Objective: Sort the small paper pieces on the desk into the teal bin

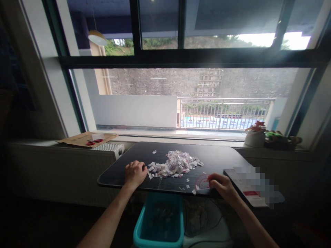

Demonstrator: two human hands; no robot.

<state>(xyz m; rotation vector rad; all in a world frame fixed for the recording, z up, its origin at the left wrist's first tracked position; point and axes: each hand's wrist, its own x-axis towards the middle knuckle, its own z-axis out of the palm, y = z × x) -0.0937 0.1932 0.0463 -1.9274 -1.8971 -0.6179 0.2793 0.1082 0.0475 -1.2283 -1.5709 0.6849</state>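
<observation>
A heap of small white paper scraps [179,163] lies on the black tabletop [121,174]. At the heap's left end, my left hand [136,173] rests on the table with its fingers curled in; whatever they may hold is hidden. My right hand [223,186] pinches a clear protractor [200,181] with red markings, low over the table's near edge at the right. A few loose scraps lie around the protractor. Under the near edge stands a teal plastic bin [159,237], with pale bits dimly visible inside.
A flat white box or booklet [243,186], partly blurred out, overhangs the table's right side. On the sill are a brown paper bag [80,139] with red-handled scissors [94,141], and a white pot [254,137]. A pale stool-like surface with a cable [219,224] is beside the bin.
</observation>
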